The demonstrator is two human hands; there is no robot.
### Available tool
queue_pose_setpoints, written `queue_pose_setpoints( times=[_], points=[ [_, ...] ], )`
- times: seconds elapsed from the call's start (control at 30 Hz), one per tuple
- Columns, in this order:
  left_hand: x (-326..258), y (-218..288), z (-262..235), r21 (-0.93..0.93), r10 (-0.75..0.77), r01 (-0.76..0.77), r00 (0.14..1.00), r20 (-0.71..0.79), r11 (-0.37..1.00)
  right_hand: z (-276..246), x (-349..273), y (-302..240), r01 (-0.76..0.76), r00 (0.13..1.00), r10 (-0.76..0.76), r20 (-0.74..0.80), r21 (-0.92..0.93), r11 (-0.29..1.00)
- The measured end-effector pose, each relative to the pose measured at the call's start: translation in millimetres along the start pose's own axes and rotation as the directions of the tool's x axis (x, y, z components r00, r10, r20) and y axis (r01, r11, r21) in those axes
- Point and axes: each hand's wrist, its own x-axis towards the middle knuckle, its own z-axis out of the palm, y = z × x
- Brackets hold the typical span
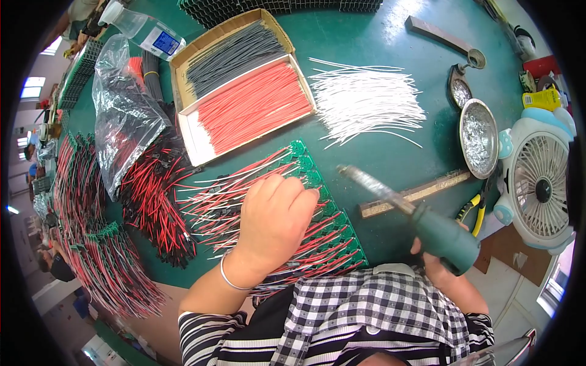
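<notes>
My left hand is over a green circuit board panel with rows of red, white and black wires running off its left side. Its fingers are curled in at the board, and what they pinch, if anything, is hidden beneath the hand. At the right, my right hand grips the dark green handle of a soldering iron. The iron's metal tip points up and left, apart from the panel. Above the panel lies a loose pile of white wires.
A cardboard box holds red and black wires. Wired boards, bundled wires, a plastic bag and a bottle line the left. Rightward are a wooden strip, round metal dish, yellow-handled pliers and fan.
</notes>
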Motion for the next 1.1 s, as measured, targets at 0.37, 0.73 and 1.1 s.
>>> queue_pose_setpoints(
  times=[0.37,0.73,1.1],
  points=[
    [1,3,2,0.029,-0.019,0.02,1.0,-0.019,0.999,8,-11,-6,-0.265,0.947,0.321,-0.022,0.512,0.817],
    [-1,1,3,0.007,0.025,-0.024,0.997,-0.075,1.0,11,0,-3,-0.125,0.988,0.149,-0.039,0.366,0.922],
    [-1,2,4,0.026,0.016,-0.015,0.999,-0.032,1.0,5,2,-4,-0.115,0.993,0.104,0.057,0.283,0.952]
  ],
)
